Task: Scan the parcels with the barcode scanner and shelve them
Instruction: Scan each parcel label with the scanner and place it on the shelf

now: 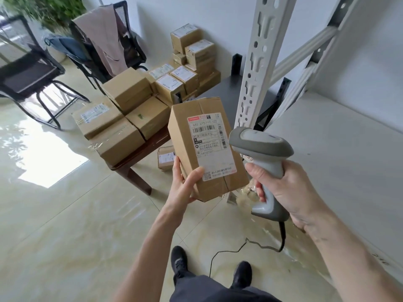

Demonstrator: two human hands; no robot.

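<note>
Head view: the left hand point(185, 184) grips one labelled parcel point(207, 147). The right hand point(290, 190) clasps the barcode scanner point(261, 162). Over a dozen boxes point(130, 118) sit stacked on the counter point(148, 147).

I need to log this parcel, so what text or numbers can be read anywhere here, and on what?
"642 U753-00 022", roughly, last digits unsure: top of the shipping label on the cardboard parcel held in the left hand.
Chinese print, barcodes and QR code below it: too small to read.
Labels on the stacked parcels: blurred.
Barcode scanner in the right hand: no readable text.
</note>
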